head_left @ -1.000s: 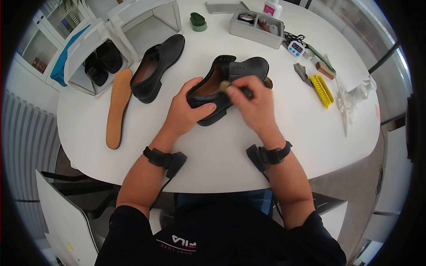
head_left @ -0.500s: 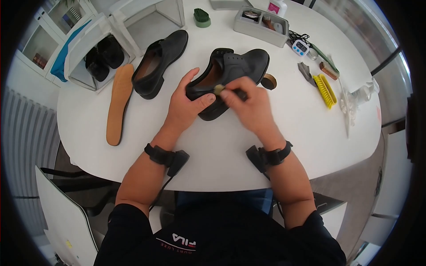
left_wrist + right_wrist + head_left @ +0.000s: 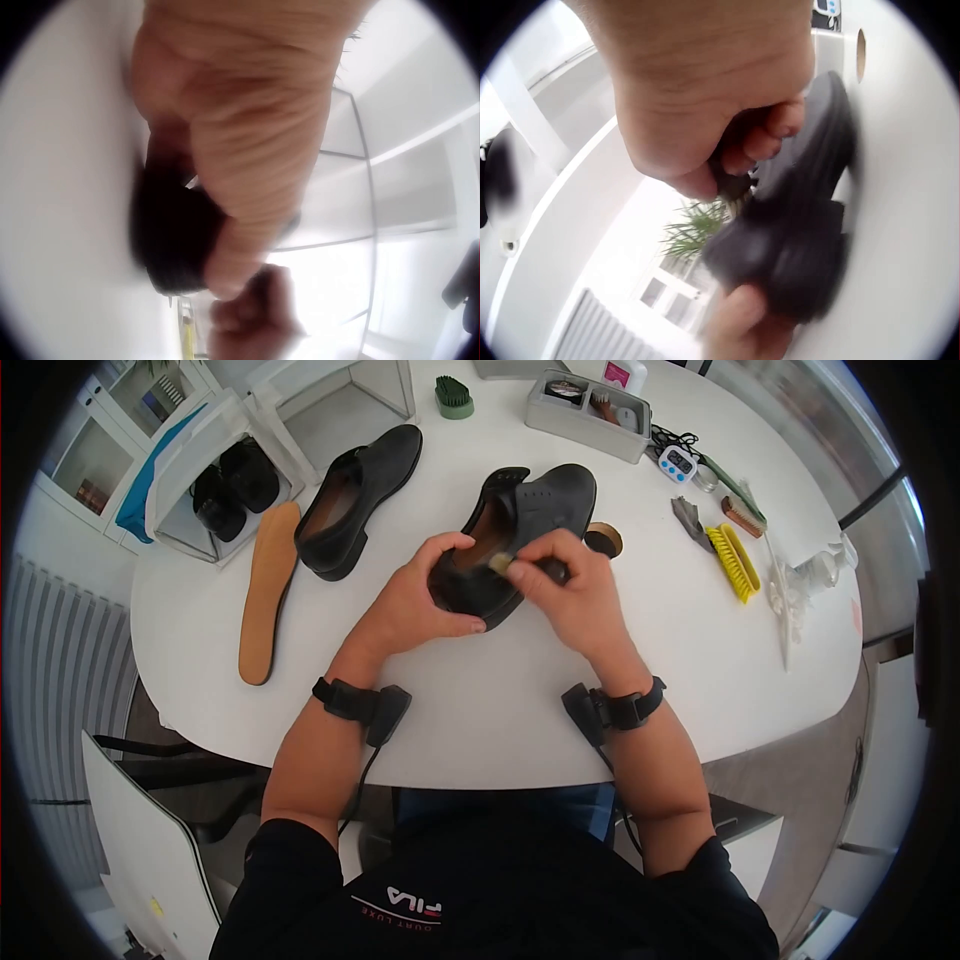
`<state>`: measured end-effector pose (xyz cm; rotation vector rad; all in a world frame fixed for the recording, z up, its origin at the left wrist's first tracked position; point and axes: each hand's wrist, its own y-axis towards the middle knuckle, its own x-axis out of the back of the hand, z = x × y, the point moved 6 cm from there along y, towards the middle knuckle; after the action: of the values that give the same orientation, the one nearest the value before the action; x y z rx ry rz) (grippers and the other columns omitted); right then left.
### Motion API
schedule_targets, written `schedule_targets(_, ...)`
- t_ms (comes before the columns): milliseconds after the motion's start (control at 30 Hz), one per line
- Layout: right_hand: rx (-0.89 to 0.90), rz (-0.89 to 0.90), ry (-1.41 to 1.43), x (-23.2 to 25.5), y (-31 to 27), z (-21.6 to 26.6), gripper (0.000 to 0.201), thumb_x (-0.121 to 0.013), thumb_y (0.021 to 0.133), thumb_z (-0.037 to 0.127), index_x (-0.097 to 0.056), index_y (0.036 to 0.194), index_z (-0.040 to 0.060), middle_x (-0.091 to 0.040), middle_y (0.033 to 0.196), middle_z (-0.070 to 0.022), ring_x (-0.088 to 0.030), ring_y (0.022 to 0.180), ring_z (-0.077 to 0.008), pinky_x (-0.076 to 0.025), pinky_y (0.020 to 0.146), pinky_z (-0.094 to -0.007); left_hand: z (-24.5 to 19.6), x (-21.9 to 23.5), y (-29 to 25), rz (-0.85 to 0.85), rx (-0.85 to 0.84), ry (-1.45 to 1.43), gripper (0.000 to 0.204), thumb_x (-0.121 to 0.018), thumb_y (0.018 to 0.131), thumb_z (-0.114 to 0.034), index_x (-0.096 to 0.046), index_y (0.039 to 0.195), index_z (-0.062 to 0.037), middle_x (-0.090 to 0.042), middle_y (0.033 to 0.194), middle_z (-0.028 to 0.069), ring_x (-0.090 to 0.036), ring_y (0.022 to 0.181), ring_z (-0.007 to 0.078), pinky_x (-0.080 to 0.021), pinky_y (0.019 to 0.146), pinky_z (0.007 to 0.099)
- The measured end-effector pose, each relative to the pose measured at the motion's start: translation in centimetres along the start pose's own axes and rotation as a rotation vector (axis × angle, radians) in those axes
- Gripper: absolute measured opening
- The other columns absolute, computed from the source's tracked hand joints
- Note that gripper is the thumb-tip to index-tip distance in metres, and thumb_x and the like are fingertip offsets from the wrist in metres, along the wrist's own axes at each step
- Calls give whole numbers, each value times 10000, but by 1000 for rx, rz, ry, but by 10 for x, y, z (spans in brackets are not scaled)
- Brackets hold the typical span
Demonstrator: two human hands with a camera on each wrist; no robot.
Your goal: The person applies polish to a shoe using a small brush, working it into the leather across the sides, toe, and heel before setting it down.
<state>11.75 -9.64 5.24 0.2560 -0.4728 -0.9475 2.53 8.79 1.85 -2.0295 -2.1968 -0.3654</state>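
My left hand (image 3: 415, 600) grips the heel of a black leather lace-up shoe (image 3: 560, 500), thumb low on the near side and fingers at the far collar. The shoe's toe points up and right, and its tongue stands folded up. With the right hand (image 3: 572, 595) I pinch a small brush (image 3: 502, 563), its pale bristles against the shoe's near upper edge. In the right wrist view the brush's dark handle (image 3: 731, 180) lies mostly inside the curled fingers. An opened round tin (image 3: 603, 540) with dark contents sits right of the shoe.
At left lie the matching black shoe (image 3: 360, 500) and a tan insole (image 3: 268, 595), by a clear box (image 3: 200, 510) holding dark shoes. A green brush (image 3: 454, 398), metal case (image 3: 585, 432), timer (image 3: 678, 463), yellow brush (image 3: 733, 563) and wooden brush (image 3: 742, 517) stand farther off.
My left thumb has slid from the shoe's upper side down to the heel, and the shoe has turned a little. The brush has moved along the collar edge; the tin shows more fully.
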Motion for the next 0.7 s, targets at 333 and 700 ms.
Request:
schedule_targets(333,186,95,-91,-33,-10,36,184,-823,892,200,-713,972,76,-720,744,-105,-708,618,-274,-534,584,-356,14,5,7,-64,-34,-141,949,-958,686,-18,-462,1493,-85,-607,1315,79,-611,1184,167,-531,1033,331)
schedule_targets(700,76,-123,-237,-8,-1,10,184,-808,910,216,-712,975,73,-723,720,-114,-709,606,-283,-544,586,-356,12,1,6,-56,6,-218,931,-940,714,15,-448,1499,-84,-595,1328,92,-638,1142,169,-596,963,324)
